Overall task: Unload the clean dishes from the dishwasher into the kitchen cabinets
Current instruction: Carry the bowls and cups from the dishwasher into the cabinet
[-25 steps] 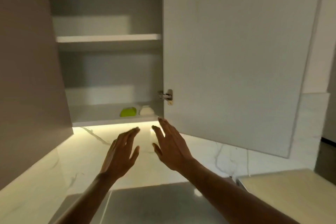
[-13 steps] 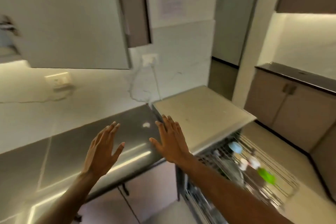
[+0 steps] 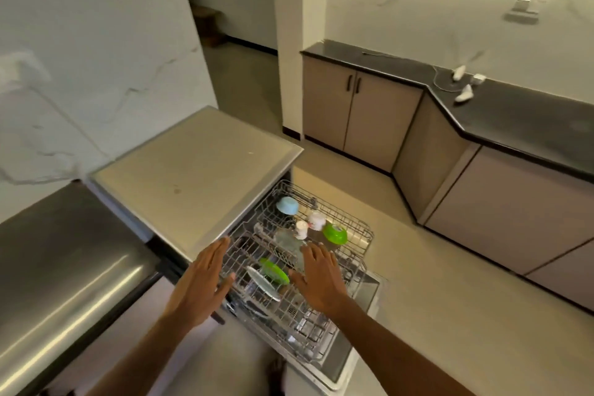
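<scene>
Dishwasher rack (image 3: 334,231) now beneath hands (image 3: 257,286)

— What's in the pulled-out wire dishwasher rack (image 3: 360,231)?
— A pale blue bowl (image 3: 287,205) upturned at the back, a bright green bowl (image 3: 335,232), two small white cups (image 3: 308,224), and a green plate (image 3: 274,271) beside a white plate (image 3: 263,283), both on edge.

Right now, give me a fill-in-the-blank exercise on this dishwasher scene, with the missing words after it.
1. Both hands, the left hand and the right hand, hold ____.
2. The upturned bowl at the far end of the pulled-out rack is light ____.
3. The plate in the rack is ____.
4. The fingers of both hands are ____.

Missing words: nothing; blue; white; straight
</scene>
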`<control>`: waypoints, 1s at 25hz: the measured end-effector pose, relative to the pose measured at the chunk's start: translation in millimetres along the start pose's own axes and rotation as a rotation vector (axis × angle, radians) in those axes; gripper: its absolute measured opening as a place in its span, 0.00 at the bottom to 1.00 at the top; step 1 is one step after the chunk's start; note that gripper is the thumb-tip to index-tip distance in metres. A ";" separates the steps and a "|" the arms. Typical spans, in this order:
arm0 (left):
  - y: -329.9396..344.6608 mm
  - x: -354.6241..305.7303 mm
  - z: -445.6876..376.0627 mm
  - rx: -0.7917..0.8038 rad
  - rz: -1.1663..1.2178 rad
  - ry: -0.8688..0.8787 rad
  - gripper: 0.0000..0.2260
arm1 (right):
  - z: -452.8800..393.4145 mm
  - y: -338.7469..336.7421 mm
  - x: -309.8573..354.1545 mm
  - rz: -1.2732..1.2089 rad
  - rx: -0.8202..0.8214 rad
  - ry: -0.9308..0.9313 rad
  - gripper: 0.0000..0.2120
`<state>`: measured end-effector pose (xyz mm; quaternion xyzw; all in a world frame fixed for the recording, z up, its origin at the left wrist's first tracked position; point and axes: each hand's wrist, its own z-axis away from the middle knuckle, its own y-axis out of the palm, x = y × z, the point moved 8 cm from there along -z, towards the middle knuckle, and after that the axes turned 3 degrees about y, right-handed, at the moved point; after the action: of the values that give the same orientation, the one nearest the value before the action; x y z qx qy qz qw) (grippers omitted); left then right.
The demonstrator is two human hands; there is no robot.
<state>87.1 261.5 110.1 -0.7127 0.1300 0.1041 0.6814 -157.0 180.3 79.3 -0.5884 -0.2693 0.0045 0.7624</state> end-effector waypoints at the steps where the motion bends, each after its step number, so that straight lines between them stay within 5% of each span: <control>1: 14.7 -4.3 -23.0 0.017 0.023 0.018 0.36 | -7.2 3.2 -19.7 -0.014 0.016 0.046 0.30; 7: 135.9 7.7 -163.5 0.181 0.172 0.017 0.34 | -106.4 25.9 -136.3 -0.143 0.067 0.373 0.28; 12: 266.1 53.7 -261.1 0.347 0.306 -0.215 0.34 | -217.1 87.9 -217.6 -0.344 0.068 0.711 0.26; 18: 382.8 90.6 -336.7 0.397 0.333 -0.389 0.31 | -293.0 173.6 -270.7 -0.403 0.079 0.956 0.36; 25: 432.0 85.5 -369.7 0.288 0.051 -0.284 0.34 | -318.5 233.5 -319.8 -0.440 -0.009 1.131 0.46</control>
<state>15.9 -127.5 -307.2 -0.5826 0.0642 0.2009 0.7849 -225.5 -136.4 -312.1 -0.4333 0.0624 -0.4679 0.7677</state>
